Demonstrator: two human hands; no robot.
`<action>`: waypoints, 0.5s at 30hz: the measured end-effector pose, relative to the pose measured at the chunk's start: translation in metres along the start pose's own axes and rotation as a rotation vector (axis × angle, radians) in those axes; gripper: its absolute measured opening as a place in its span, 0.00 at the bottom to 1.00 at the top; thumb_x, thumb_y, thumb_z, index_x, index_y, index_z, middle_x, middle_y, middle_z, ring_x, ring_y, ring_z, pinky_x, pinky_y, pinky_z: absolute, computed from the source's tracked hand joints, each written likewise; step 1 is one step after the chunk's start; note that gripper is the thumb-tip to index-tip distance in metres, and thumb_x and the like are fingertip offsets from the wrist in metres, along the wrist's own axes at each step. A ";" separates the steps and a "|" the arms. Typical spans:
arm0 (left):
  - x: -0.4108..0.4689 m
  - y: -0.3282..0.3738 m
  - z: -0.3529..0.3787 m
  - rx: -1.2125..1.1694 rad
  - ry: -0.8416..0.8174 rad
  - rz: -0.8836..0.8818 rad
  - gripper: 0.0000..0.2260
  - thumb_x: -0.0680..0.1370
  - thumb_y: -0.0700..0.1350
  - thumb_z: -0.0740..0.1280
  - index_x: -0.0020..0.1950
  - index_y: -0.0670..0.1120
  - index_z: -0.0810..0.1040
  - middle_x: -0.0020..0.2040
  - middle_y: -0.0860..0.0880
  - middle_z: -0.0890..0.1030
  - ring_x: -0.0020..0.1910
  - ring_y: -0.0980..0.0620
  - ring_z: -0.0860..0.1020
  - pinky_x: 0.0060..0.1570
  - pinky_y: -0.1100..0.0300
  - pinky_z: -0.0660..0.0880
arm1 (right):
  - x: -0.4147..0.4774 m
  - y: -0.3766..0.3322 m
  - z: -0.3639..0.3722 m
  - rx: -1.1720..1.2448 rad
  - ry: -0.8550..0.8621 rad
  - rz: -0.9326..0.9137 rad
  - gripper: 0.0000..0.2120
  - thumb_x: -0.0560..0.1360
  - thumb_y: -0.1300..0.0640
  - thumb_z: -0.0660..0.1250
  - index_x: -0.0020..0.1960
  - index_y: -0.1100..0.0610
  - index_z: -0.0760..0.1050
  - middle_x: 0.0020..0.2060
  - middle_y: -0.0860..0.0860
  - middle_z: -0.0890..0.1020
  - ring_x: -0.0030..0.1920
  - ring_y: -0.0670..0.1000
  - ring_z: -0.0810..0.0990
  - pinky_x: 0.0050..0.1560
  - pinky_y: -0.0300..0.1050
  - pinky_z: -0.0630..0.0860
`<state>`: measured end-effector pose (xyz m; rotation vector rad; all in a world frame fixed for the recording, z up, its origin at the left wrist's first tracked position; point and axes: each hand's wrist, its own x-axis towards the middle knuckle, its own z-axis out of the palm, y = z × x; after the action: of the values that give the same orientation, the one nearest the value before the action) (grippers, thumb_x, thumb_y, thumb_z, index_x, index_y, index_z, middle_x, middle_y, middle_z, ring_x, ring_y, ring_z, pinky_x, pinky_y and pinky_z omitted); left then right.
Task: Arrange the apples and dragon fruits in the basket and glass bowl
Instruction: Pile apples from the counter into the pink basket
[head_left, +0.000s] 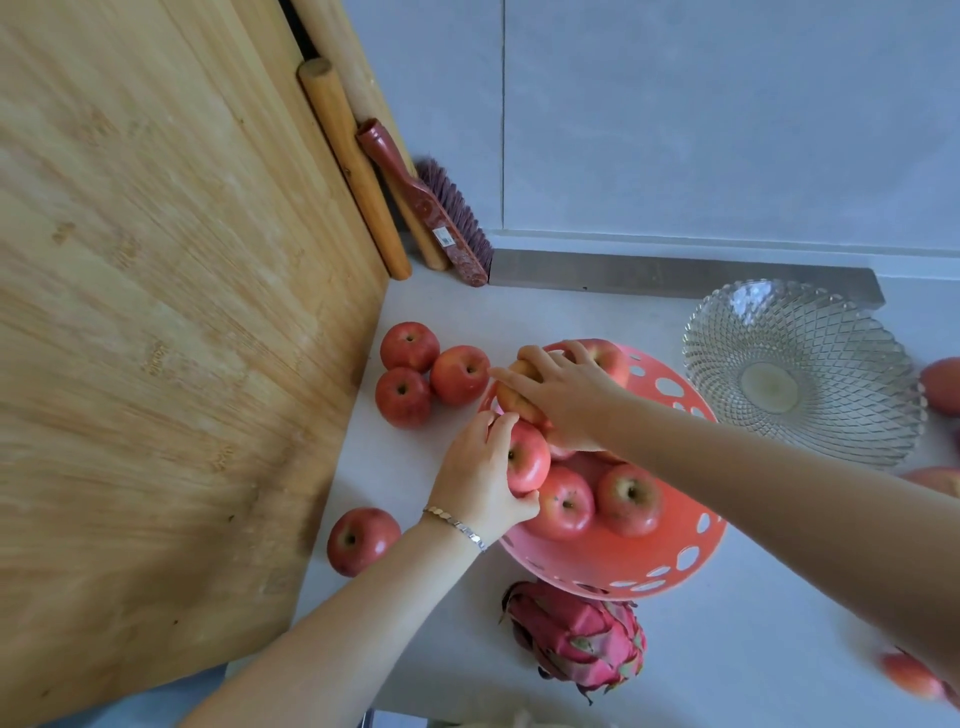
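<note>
The left hand wraps its fingers round a red apple right at the edge of the pink basket. Just past it, the right hand grips a yellowish apple over the same rim. The hands are very close, so they may bump, and an apple could slip out and roll off along the counter. Three loose apples sit just beyond the left fingertips, and one more apple lies beside that wrist. A dragon fruit lies under the right arm. The glass bowl, on the far side of the right arm, has no fruit yet.
</note>
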<state>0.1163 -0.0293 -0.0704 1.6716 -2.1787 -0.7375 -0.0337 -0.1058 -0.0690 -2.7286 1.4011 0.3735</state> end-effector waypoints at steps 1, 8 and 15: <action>0.001 0.002 -0.001 0.002 -0.017 -0.011 0.35 0.62 0.45 0.74 0.67 0.42 0.66 0.61 0.44 0.71 0.57 0.44 0.72 0.57 0.57 0.70 | -0.001 -0.001 0.002 -0.017 0.009 0.010 0.36 0.71 0.48 0.60 0.74 0.47 0.46 0.68 0.57 0.62 0.60 0.59 0.73 0.68 0.59 0.56; 0.004 0.006 -0.003 0.058 -0.051 -0.009 0.37 0.64 0.47 0.73 0.70 0.41 0.62 0.63 0.44 0.70 0.61 0.44 0.71 0.60 0.57 0.68 | -0.001 -0.003 0.007 0.031 0.036 0.052 0.35 0.72 0.49 0.61 0.74 0.49 0.47 0.71 0.57 0.58 0.67 0.59 0.67 0.70 0.62 0.50; -0.002 0.005 0.002 -0.031 0.009 -0.006 0.37 0.63 0.43 0.74 0.69 0.39 0.64 0.64 0.41 0.71 0.66 0.44 0.68 0.66 0.59 0.62 | -0.050 -0.023 0.011 0.245 0.334 0.184 0.34 0.65 0.61 0.69 0.70 0.62 0.64 0.70 0.61 0.66 0.71 0.62 0.62 0.70 0.61 0.53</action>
<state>0.1121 -0.0266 -0.0689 1.6638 -2.1461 -0.7607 -0.0452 -0.0503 -0.0691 -2.5508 1.6512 -0.2476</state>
